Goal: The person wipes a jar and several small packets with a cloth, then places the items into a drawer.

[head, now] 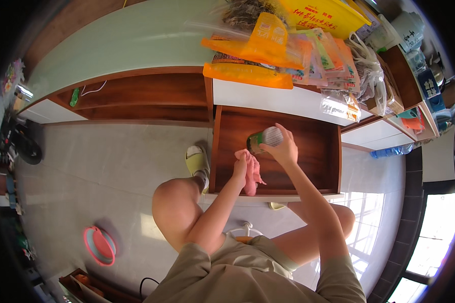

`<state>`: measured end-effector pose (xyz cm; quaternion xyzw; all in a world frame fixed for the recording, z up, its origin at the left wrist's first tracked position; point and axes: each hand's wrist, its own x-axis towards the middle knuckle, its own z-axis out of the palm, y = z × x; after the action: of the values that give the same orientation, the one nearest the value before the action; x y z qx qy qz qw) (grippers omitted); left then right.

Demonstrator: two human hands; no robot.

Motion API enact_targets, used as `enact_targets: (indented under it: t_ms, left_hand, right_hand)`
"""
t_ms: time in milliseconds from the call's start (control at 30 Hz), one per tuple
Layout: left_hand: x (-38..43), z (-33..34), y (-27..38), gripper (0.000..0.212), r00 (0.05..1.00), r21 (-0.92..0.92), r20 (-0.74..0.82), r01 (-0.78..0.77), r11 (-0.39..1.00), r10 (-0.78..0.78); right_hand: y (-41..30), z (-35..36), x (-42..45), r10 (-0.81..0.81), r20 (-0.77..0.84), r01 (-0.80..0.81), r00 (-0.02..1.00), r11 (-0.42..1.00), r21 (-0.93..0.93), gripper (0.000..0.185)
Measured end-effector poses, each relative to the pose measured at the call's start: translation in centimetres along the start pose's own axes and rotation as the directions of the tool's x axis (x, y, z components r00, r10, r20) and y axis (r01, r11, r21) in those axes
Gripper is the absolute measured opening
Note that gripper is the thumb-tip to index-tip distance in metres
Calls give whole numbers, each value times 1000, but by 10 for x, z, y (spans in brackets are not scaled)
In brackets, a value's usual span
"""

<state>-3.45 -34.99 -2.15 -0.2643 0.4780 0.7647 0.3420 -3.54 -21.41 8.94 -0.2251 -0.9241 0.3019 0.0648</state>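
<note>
In my right hand (286, 149) is a jar (256, 142) with a green band and a pale ribbed lid, tilted on its side above the pulled-out drawer (307, 170). My fingers wrap around its lid end. My left hand (241, 166) grips a pink cloth (253, 172), whose loose end hangs down beside the hand. The cloth's upper edge is close to the jar's lower end; whether they touch I cannot tell. Brown wood grain shows on the drawer's bottom.
Orange food pouches (250, 75) and a yellow bag (314, 17) lie on the cabinet top, some overhanging its front edge. A clear plastic bag (369, 68) sits at the right. On the floor are a pink basin (99, 246) and a blue water bottle (392, 151).
</note>
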Motion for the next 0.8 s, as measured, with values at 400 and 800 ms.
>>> enact_targets:
  t_ms: [400, 800]
  left_hand:
    - [52, -7, 25, 34, 955, -493, -20, -266, 828, 295]
    - [17, 6, 51, 54, 907, -473, 153, -281, 835, 392]
  right_hand:
    - [-54, 92, 36, -177, 48, 178, 983, 984, -25, 84]
    - [-6, 88, 7, -327, 4, 325, 945, 941, 95, 59]
